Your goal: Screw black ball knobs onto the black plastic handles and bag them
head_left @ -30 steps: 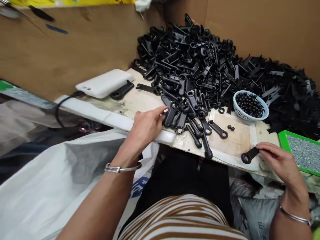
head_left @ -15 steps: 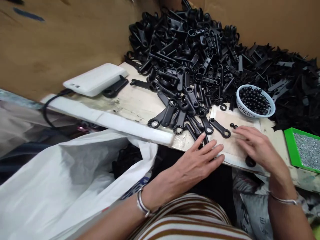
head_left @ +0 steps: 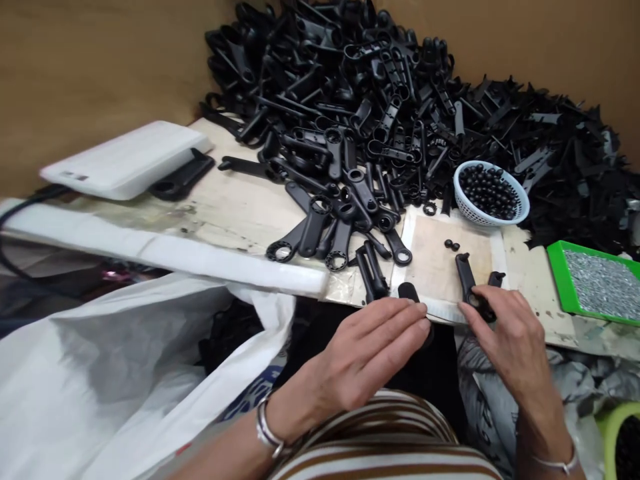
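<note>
My right hand (head_left: 517, 340) pinches a flat black plastic crank arm (head_left: 465, 272) with thumb and fingertips at the front edge of the pad. A second black part (head_left: 496, 280) sticks up by its fingers; most of it is hidden. To the left, my left hand (head_left: 373, 350) has its fingers pressed together over a rounded black handle piece (head_left: 409, 292) at the table edge. Several slim black handles (head_left: 371, 270) lie just beyond that hand. Small black balls (head_left: 451, 245) rest on the pale pad (head_left: 430, 243).
Behind is a large heap of black plastic parts (head_left: 320, 87). A light-blue basket (head_left: 493, 217) holds black balls; a green tray (head_left: 563, 280) holds small metal pieces. A white device (head_left: 127, 160) with a cable stands left. A white sack (head_left: 125, 353) gapes below the table edge.
My right hand has come away from the loose balls and pinches the crank arm, now turned more upright near the pad's front. My left hand's spread fingers have come together. The view has shifted.
</note>
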A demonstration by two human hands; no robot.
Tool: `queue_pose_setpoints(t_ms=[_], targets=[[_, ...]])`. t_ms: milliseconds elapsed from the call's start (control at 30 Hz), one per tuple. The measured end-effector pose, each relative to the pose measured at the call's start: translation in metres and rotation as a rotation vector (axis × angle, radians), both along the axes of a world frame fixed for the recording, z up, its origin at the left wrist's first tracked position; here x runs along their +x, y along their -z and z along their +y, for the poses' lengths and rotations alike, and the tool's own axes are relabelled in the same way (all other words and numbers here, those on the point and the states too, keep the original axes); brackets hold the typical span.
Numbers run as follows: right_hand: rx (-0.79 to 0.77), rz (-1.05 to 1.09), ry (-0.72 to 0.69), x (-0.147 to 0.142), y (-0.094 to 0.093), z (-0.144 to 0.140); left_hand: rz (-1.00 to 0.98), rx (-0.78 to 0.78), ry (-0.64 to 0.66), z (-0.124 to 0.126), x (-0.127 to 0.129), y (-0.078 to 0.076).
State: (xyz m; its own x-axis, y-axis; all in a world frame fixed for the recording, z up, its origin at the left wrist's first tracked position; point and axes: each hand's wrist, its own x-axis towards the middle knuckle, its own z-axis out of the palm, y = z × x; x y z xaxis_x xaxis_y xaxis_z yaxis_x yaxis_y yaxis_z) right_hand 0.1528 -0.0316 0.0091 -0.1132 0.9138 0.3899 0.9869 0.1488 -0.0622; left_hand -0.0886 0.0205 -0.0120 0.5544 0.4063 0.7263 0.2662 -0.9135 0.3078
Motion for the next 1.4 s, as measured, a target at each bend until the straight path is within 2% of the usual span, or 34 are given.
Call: queue_pose_setpoints(t_ms=[67, 133, 233, 333, 400, 467, 667, 800, 900, 1000, 1067, 1167, 1400], targets=[[0.023, -0.009, 0.068, -0.003, 0.005, -0.016, -0.144, -0.107, -0.020, -0.001, 0.011, 0.000], [0.046, -0.034, 0.131, -0.008, 0.010, -0.025, -0.270, -0.228, -0.094, 0.001, 0.025, 0.000], [0.061, -0.078, 0.226, -0.014, 0.014, -0.026, -0.391, -0.429, -0.237, 0.006, 0.049, 0.002], [0.044, -0.094, 0.278, -0.016, 0.015, -0.022, -0.490, -0.624, -0.274, 0.014, 0.069, 0.007], [0.025, -0.103, 0.286, -0.016, 0.015, -0.019, -0.519, -0.676, -0.283, 0.019, 0.078, 0.012], [0.006, -0.116, 0.284, -0.016, 0.016, -0.016, -0.501, -0.651, -0.311, 0.023, 0.083, 0.015], [-0.023, -0.125, 0.263, -0.015, 0.021, -0.014, -0.326, -0.575, -0.369, 0.025, 0.079, 0.017], [-0.010, -0.018, 0.168, -0.006, 0.023, -0.017, -0.097, -0.481, -0.380, 0.022, 0.072, 0.017], [-0.011, 0.078, 0.088, 0.002, 0.026, -0.022, 0.204, -0.422, -0.411, 0.019, 0.069, 0.010], [0.003, 0.117, 0.059, 0.006, 0.029, -0.025, 0.598, -0.466, -0.455, 0.015, 0.072, -0.004], [0.016, 0.122, 0.045, 0.006, 0.030, -0.026, 0.768, -0.501, -0.449, 0.013, 0.076, -0.011], [0.018, 0.143, 0.015, 0.006, 0.030, -0.026, 0.842, -0.520, -0.430, 0.012, 0.085, -0.016], [-0.036, 0.234, -0.074, 0.019, 0.026, -0.029, 0.817, -0.512, -0.363, 0.008, 0.103, -0.012]])
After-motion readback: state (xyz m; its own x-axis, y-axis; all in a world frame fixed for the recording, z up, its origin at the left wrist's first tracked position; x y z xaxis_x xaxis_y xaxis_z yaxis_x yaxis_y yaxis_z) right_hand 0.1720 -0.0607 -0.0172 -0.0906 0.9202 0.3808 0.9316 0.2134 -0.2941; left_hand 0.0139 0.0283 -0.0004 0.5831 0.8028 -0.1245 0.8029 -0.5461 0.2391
